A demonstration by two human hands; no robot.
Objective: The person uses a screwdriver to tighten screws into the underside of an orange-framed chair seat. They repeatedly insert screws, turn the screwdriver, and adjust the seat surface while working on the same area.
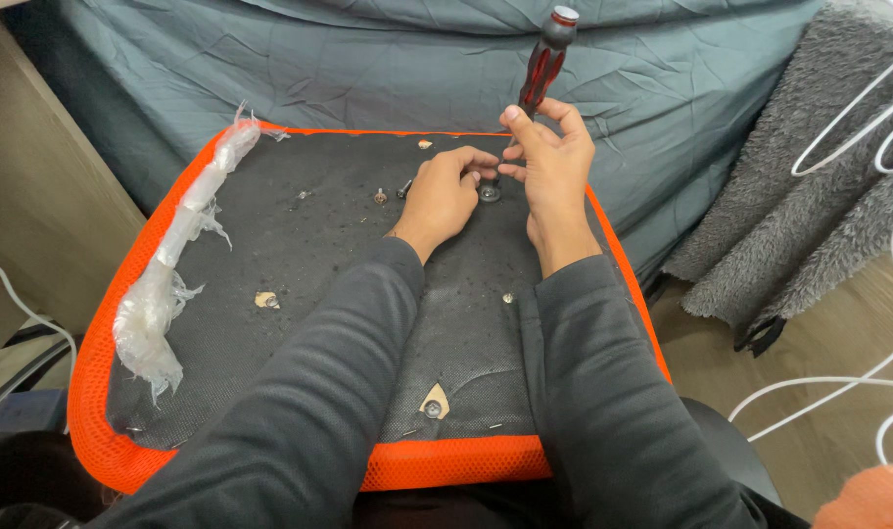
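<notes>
Landmark for all positions: the upturned seat panel [300, 294], a dark grey fabric underside with an orange mesh border, lying flat in front of the person. Right hand [554, 167] is over the panel's far right part, fingers wrapped around the lower shaft end of a screwdriver [542, 67] with a red-and-black handle and pale cap; the tool stands nearly upright, tilted slightly away from the person, handle above the panel's far edge. Its tip is hidden behind the fingers, so contact with the fastener cannot be confirmed. Left hand [445, 196] sits just beside the right one, toward the panel's middle, fingertips pinched at a round metal washer and bolt [490, 192] lying on the panel surface directly below the screwdriver; the two hands touch or nearly touch at the fingertips. Loose hardware on the panel: two small screws [392, 193] just left of the left hand, one small fastener [507, 297] between the forearms, and a mounted bolt in a torn patch [434, 405] near the panel's near edge. A strip of crumpled clear plastic wrap [177, 245] runs along the panel's left border. Beyond the panel's far edge, a grey-green bedsheet [368, 59]; off its right side, a grey shaggy blanket [809, 176] and white cables [877, 147] over a wooden floor.
</notes>
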